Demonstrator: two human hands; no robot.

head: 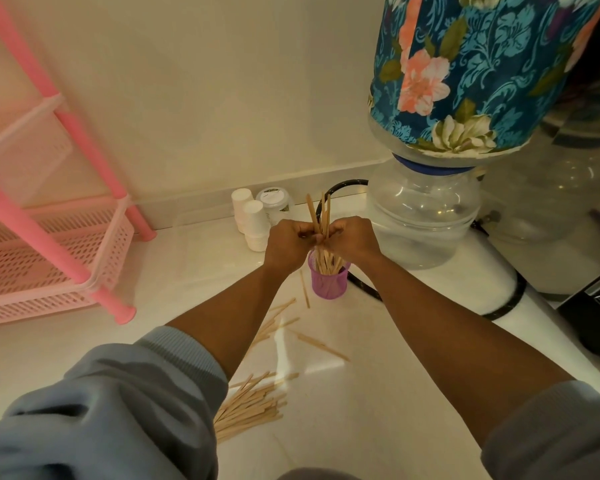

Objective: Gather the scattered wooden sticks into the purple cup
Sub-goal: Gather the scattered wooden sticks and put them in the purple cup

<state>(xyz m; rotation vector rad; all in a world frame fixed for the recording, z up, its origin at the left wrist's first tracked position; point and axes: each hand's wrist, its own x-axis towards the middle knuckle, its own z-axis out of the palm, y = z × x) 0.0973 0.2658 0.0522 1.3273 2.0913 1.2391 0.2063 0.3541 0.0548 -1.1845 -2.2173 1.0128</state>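
Note:
A purple mesh cup point(327, 284) stands on the white counter with several wooden sticks upright in it. Just above the cup, my left hand point(286, 244) and my right hand point(352, 241) both grip a bundle of wooden sticks point(321, 211) held upright, its tops poking above my fingers. More sticks lie scattered on the counter point(281, 322), one long stick point(323, 346) lies to the right of them, and a larger pile of sticks point(250, 407) sits near the front by my left sleeve.
White paper cups point(252, 220) and a lidded jar point(274, 202) stand behind my hands. A clear water bottle point(423, 216) with a floral cover point(465, 71) is at the right, a black hose point(506, 299) curls around it. A pink plastic rack point(49, 258) fills the left.

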